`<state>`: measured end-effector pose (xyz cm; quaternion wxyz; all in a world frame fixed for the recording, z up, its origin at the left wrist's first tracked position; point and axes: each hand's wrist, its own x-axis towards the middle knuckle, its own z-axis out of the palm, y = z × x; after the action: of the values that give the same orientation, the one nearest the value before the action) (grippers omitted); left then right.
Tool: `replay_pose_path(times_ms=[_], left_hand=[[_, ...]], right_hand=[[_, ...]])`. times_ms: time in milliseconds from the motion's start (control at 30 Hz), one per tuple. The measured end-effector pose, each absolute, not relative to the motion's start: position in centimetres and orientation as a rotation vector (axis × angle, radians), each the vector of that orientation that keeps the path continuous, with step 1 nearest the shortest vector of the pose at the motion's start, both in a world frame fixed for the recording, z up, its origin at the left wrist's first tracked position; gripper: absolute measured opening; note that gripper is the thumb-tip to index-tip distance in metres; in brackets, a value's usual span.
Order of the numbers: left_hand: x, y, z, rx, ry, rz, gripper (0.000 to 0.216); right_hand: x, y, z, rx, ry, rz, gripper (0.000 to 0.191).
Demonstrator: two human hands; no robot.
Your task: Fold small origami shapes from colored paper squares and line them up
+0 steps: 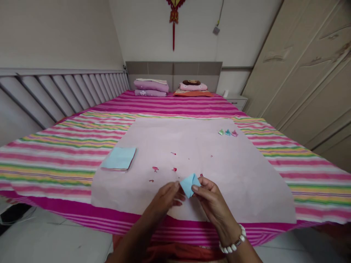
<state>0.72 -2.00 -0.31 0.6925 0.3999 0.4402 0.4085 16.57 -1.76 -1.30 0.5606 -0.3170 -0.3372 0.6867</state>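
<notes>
Pinching — left hand (pixel 167 195) and right hand (pixel 210 199) each gripped the folded blue paper (pixel 189 183) | over pink sheet (pixel 246 182) on bed (pixel 55 157) | 3 folded pieces (pixel 227 132) — far right

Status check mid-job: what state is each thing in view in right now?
Light-blue folded paper piece: folded, held above the bed.
Left hand: grip shut on the piece.
Right hand: grip shut on the piece.
Blue-topped stack of square paper sheets: lying flat, untouched.
Three small folded paper shapes: in a row, untouched.
Beige wooden wardrobe doors: shut.
</notes>
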Motion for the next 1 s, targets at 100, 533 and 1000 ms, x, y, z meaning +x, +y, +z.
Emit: replay_pose_path(times_ms=[100,533,1000], left_hand=[[0.0,-1.6,0.5,1.124,1.061,1.066,0.04],[0.2,-1.7,1.5,1.194,0.949,1.047,0.016],[0.2,-1.9,1.4,1.212,1.073,1.098,0.015]], right_hand=[[16.6,-1.8,-1.3,-0.832,-0.772,1.592,0.017],[15.9,-2.6,-0.2,-0.867,-0.832,1.553,0.013],[16.2,-3.0,-0.5,-0.755,-1.049,1.489,0.008]])
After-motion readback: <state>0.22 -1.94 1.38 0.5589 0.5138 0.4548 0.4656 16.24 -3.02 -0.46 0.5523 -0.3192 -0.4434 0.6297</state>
